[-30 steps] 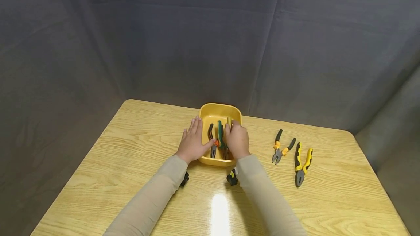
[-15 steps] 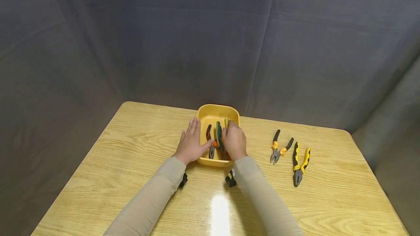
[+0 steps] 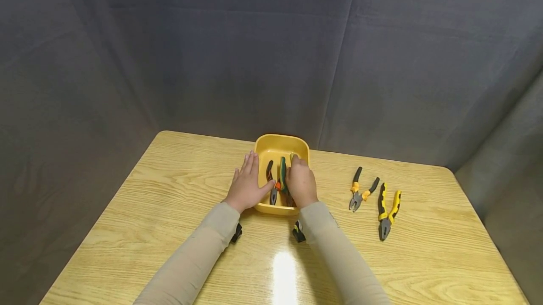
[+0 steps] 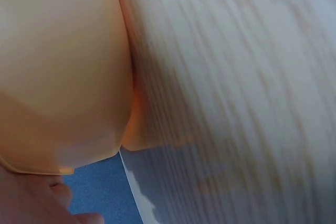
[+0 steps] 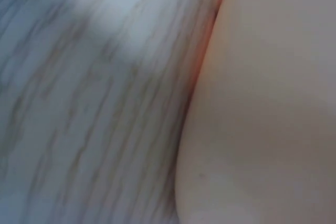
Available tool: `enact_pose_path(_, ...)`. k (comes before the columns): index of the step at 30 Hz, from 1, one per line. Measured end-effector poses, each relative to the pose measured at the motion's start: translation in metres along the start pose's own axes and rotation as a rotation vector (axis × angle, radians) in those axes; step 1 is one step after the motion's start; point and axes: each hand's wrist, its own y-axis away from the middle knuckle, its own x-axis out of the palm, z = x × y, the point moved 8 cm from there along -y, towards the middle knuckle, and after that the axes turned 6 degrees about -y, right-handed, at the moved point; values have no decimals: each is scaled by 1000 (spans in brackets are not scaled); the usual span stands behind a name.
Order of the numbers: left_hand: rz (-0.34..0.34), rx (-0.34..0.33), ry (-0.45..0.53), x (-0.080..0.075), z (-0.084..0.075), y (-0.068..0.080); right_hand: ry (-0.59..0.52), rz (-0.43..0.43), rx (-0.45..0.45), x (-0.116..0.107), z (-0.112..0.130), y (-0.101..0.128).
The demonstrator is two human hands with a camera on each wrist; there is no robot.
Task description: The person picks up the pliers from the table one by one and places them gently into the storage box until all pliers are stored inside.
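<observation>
A yellow tray [image 3: 304, 146] sits at the table's middle back, holding black-and-orange pliers [image 3: 270, 183] and green-handled pliers [image 3: 282, 173]. My left hand [image 3: 248, 180] lies flat against the tray's left side with straight fingers, its thumb over the rim. My right hand [image 3: 300, 181] is inside the tray, curled round a pair of pliers whose yellow-green handle tip [image 3: 292, 156] sticks out past the fingers. The left wrist view shows the tray's outer wall [image 4: 63, 77] close up. In the right wrist view there is only the blurred tray wall [image 5: 262, 103] beside the table.
Orange-and-black pliers [image 3: 360, 189] and yellow-and-black pliers [image 3: 388, 210] lie on the wooden table [image 3: 169, 192] to the right of the tray. A dark cloth backdrop [image 3: 271, 50] closes off the back and sides.
My right hand has shifted slightly left and lower inside the tray with the pliers. The left hand stays against the tray's side.
</observation>
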Motion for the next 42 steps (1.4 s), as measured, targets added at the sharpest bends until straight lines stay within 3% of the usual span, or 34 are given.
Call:
enact_pose_path(13, 10, -2, 15, 0, 0, 1, 166, 35, -86, 7, 8, 1)
enact_pose_path(29, 0, -3, 18, 2, 1, 0, 169, 72, -58, 19, 7, 2)
enact_pose_path(42, -7, -4, 25, -2, -1, 2, 202, 183, -64, 29, 7, 2)
